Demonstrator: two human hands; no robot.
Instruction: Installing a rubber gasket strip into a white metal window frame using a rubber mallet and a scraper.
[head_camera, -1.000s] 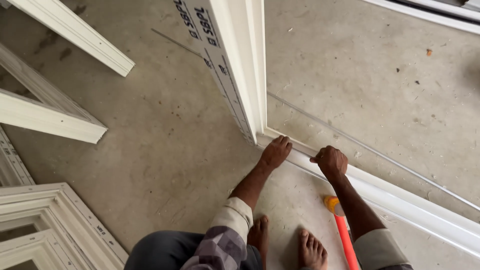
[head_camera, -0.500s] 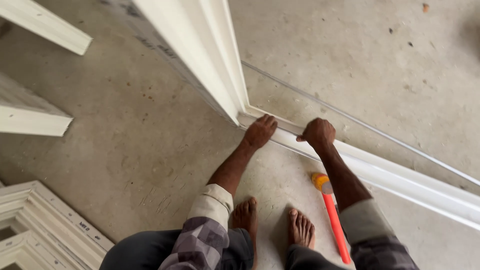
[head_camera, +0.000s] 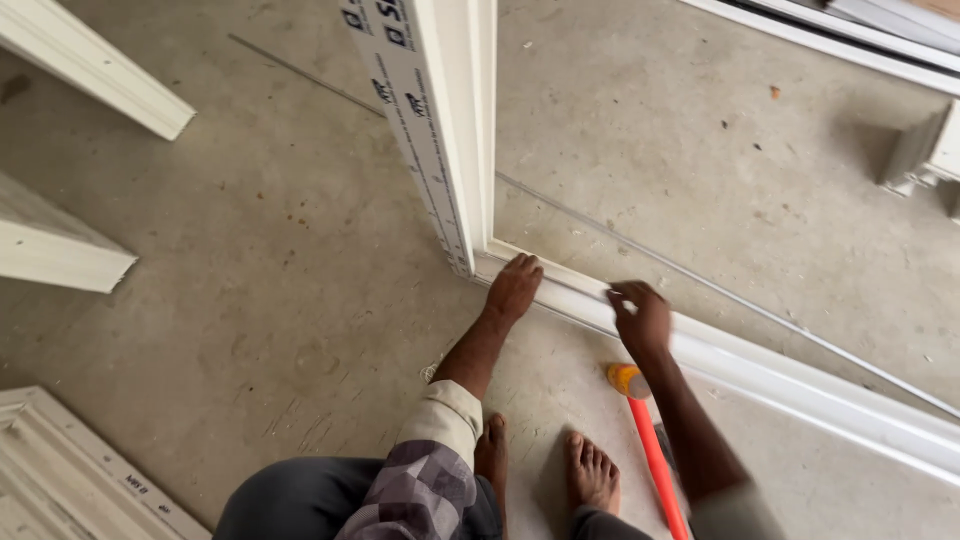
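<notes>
Left hand (head_camera: 513, 287) flat, fingers spread, pressing white frame (head_camera: 760, 370) at corner joint on floor (head_camera: 250, 280). Right hand (head_camera: 640, 318) loosely curled on same rail, grip unclear. Orange-handled tool (head_camera: 650, 450) just below right hand.

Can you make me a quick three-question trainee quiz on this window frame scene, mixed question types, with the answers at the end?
1. True or false: the left hand rests at the corner where the upright white frame piece meets the bottom rail.
2. Which hand is nearer the orange-handled tool on the concrete floor? A) left B) right
3. Fill in: the person's feet are ____.

Key:
1. True.
2. B: the right hand is on the rail just above the tool.
3. Bare.
</notes>
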